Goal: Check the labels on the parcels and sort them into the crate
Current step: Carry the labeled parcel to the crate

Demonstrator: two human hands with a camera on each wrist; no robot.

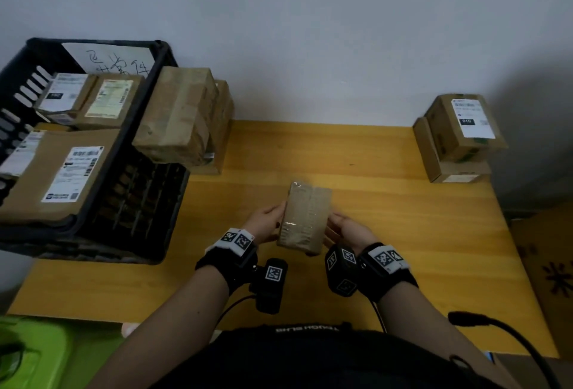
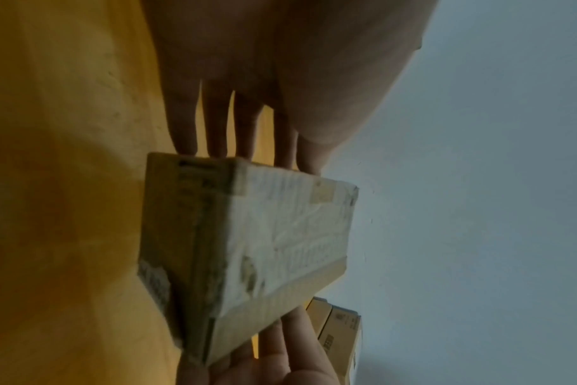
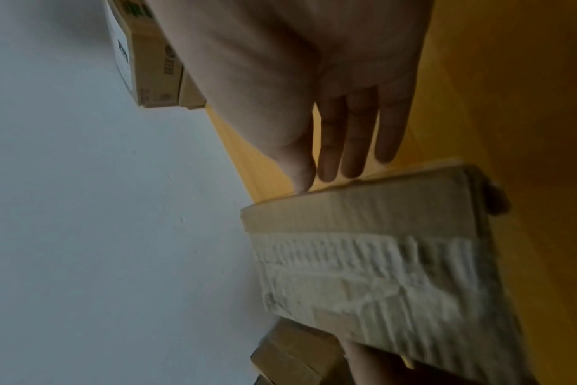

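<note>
Hands hold the small box (image 1: 305, 218) between them, left hand (image 1: 266, 221) and right hand (image 1: 346, 229) pressing flat on its sides, above the worktop's (image 1: 403, 233) middle, likely to read its label. Black crate (image 1: 145, 153) waits at the left edge.

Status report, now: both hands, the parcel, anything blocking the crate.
Left hand and right hand hold taped parcel between them, above table. Label not readable. Crate at left, part filled; path looks clear.
</note>
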